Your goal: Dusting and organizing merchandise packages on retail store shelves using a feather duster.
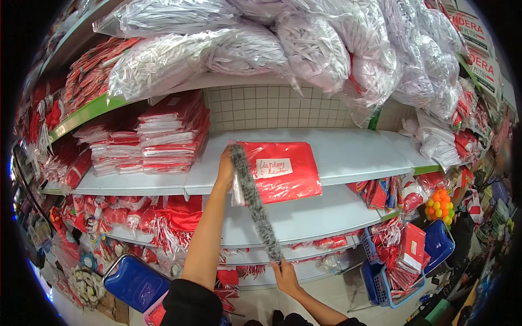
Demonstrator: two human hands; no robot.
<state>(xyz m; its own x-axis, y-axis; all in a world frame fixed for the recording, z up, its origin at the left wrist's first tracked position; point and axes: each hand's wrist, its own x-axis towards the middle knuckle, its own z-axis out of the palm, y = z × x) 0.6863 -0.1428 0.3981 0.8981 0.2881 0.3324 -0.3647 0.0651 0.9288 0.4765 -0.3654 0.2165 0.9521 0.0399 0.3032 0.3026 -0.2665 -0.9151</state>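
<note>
My left hand (225, 167) is closed on the left edge of a flat red packet (296, 179) in clear plastic, with a white handwritten label on its face. The packet is held up in front of a pale shelf (348, 149). A long, grey, fuzzy duster (255, 209) slants across the packet's left side, its upper end beside my left hand. Lower down, my right hand (286, 278) grips the duster's near end. Part of my left fingers is hidden behind the packet and duster.
Stacked red and white packets (168, 136) stand at the left of the shelf. Bulging clear bags of white strips (312, 51) overhang it. Blue baskets (394, 293) with red goods sit at lower right, a blue stool (136, 282) at lower left.
</note>
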